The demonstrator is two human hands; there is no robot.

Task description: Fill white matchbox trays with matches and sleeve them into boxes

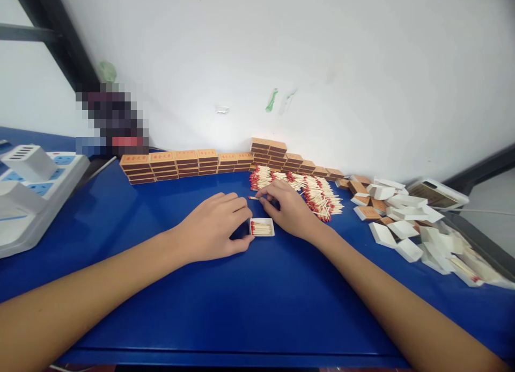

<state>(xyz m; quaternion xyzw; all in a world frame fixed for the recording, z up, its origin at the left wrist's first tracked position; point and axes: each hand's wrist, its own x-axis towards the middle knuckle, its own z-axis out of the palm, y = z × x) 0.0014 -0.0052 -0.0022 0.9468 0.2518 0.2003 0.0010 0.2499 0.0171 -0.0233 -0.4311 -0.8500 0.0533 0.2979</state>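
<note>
A small white matchbox tray (273, 228) lies on the blue tabletop (257, 297), partly filled with red-headed matches (260, 229). The thumb and forefinger of my left hand (217, 227) close on its left end. Just above the tray, my right hand (287, 208) pinches a match (253, 198) whose red head points left; whether more than one is held I cannot tell. Behind and to the right of that hand spreads a loose heap of matches (319, 195).
Stacked orange-brown matchboxes (185, 162) line the white wall at the back. On the right lie jumbled white trays (404, 213) and box sleeves (367, 213), near a pale device (438, 194). A white power strip (60, 192) with plugs stands at the left.
</note>
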